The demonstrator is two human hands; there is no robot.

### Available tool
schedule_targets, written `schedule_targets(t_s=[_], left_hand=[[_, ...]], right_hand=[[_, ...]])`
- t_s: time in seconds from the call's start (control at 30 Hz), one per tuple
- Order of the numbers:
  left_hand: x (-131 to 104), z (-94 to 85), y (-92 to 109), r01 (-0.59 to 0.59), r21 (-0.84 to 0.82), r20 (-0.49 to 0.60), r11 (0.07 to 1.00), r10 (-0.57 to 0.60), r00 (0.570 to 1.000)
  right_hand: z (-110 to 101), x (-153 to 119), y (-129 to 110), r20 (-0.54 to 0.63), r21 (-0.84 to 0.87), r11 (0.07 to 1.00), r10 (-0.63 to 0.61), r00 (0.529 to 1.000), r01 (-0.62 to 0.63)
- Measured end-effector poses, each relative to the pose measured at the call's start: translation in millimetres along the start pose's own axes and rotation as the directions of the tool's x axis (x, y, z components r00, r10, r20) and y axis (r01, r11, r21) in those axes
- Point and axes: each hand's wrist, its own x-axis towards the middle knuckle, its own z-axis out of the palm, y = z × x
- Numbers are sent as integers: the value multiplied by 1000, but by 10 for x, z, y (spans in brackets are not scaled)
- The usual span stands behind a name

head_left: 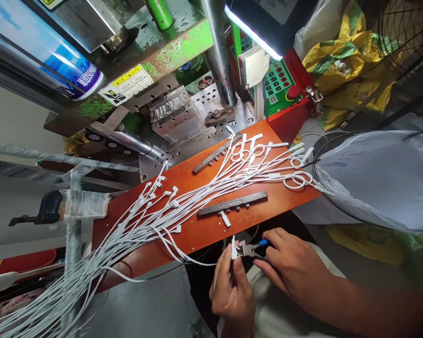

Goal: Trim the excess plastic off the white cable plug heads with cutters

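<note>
In the head view my left hand (232, 286) pinches a small white plastic connector (234, 251) upright, just off the front edge of the orange-brown board (137, 256). My right hand (296, 267) grips a pair of cutting pliers (248, 249) with blue on the handle. Their metal jaws are at the connector, touching it or very close; I cannot tell whether they are closed. On the board nearby lie another white connector piece (225, 218) and a toothed metal bar (232, 203). A large bundle of white cables (183, 199) stretches across the board.
Behind the board stands a press with a metal mould (172, 112) and steel columns. A second metal bar (216, 154) lies near it. A red and green control box (285, 84) is at the back right. At right sits a bag-lined container (380, 173); at left, a clamp (56, 208).
</note>
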Motion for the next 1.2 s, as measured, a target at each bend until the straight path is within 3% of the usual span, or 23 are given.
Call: schedule_targets(t_s=[0.23,0.37,0.43,0.5,0.57,0.63,0.87,1.2], left_hand=[[-116,226,196,84,-296,70,952,-66,995],[7,232,248,278,-381,148,882,-239,960],[92,196,256,439,-419,290,795,-341,894],[152,160,257,606,-397,459,689,-423,781],[168,136,253,695,-346,527,630,-483,700],[147,128,245,696,-332,503,637,-505,702],[68,91,187,579,-275,393,768,-459,797],[113,130,200,621,-108,351,776,-555,754]], right_hand=[[-117,-302,127,5,-38,998,42,999,-42],[-203,-318,220,-17,-48,999,-1,1000,0],[-238,-315,263,-24,-63,997,-46,999,45],[-246,-316,297,-10,-66,993,-95,995,94],[-226,-313,318,10,-69,990,-120,993,120],[-188,-295,327,6,-76,989,-126,992,126],[-59,-194,358,-32,-79,973,-219,975,216],[-12,-197,464,-15,-92,970,-228,974,226]])
